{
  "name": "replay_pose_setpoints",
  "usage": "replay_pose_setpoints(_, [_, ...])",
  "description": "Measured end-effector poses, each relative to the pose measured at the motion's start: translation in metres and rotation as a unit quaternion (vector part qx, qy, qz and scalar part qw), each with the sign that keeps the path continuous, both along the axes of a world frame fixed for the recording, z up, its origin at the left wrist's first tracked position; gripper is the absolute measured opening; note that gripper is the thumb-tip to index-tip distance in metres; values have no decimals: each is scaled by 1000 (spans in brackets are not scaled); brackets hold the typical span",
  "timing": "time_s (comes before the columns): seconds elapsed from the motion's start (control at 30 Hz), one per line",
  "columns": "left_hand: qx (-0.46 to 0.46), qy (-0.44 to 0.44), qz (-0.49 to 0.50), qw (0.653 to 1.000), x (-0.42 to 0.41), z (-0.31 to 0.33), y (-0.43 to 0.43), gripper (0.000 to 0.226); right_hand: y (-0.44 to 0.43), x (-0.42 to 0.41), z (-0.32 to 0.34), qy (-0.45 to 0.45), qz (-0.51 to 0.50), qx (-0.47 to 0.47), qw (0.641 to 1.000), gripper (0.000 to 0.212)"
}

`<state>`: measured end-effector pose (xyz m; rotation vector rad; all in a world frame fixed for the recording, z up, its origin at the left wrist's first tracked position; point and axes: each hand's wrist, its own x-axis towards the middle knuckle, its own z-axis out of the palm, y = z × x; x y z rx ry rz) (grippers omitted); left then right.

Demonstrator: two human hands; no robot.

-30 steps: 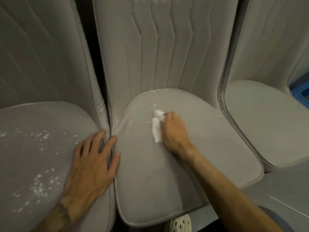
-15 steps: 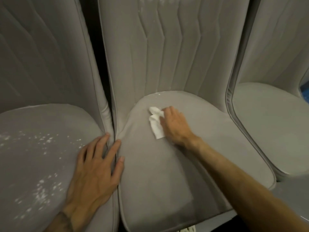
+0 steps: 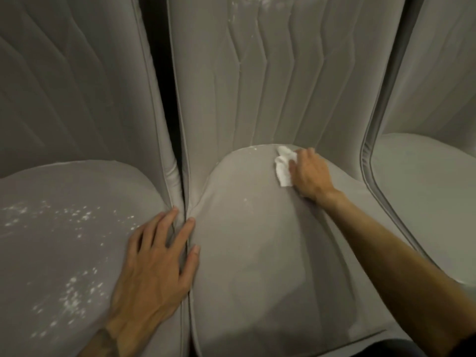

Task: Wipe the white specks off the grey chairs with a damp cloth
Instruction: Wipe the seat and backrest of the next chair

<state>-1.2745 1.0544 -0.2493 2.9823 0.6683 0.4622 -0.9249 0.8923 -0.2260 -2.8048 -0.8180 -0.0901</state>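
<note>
Three grey chairs in a row, and the middle chair [image 3: 257,274] is the one getting cleaned right now. The left chair [image 3: 51,186] beside it looks like it hasn't been wiped at all, and the right chair [image 3: 425,191] looks clean from where I'm standing.

The left hand [image 3: 154,274] is planted flat over the seam where the middle chair meets the left chair. Its fingers [image 3: 164,225] are spread apart, so it's just bracing. The right hand [image 3: 309,173] is at the back of the middle chair's seat, close to the crease under the backrest. Its fingers [image 3: 304,153] are bunched down on the white cloth [image 3: 283,168], clamping it against the fabric.

There's a big scatter of white specks [image 3: 77,292] on the left chair's seat and a dusting [image 3: 257,2] at the top of the middle chair's backrest. A few specks [image 3: 251,149] sit along the crease just left of the cloth, and there's one stray speck [image 3: 245,200] mid-seat.

My guess is the next move is a short sweep left along that crease, then the stray, then the backrest. After that it's the whole left chair.
</note>
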Motion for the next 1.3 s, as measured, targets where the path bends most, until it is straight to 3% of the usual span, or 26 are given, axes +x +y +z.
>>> replay_pose_setpoints(0.1, [2,-2,1,1000,1,-1,0,56,21,-3,2,-5,-44,28,999,37])
replay_pose_setpoints(0.23, [-1,4,1,1000,-1,-1,1,57,38,-46,-10,-16,131,37,991,33])
replay_pose_setpoints(0.3, [-3,2,2,1000,-2,-3,0,57,23,-27,-6,-36,149,-3,988,29])
replay_pose_setpoints(0.43, [-5,-8,-2,1000,-1,-4,2,57,15,25,0,-56,-56,-32,996,26])
replay_pose_setpoints(0.5, [-6,-6,0,1000,0,-4,2,58,36,21,-2,-49,-77,-16,996,25])
replay_pose_setpoints(0.67, [-3,-1,-2,1000,-1,-3,1,57,57,8,-4,-33,149,-21,988,33])
replay_pose_setpoints(0.8, [-6,-3,0,1000,0,-4,1,57,54,23,-1,-38,64,0,997,33])
replay_pose_setpoints(0.97, [-7,10,0,1000,-2,-5,2,58,73,-1,-8,-16,228,4,973,29])
replay_pose_setpoints(1.13, [-7,3,0,1000,0,-6,3,56,75,11,-2,-42,148,1,988,30])
replay_pose_setpoints(1.3, [-2,1,-1,1000,0,-6,2,55,72,-20,-5,-8,349,20,937,22])
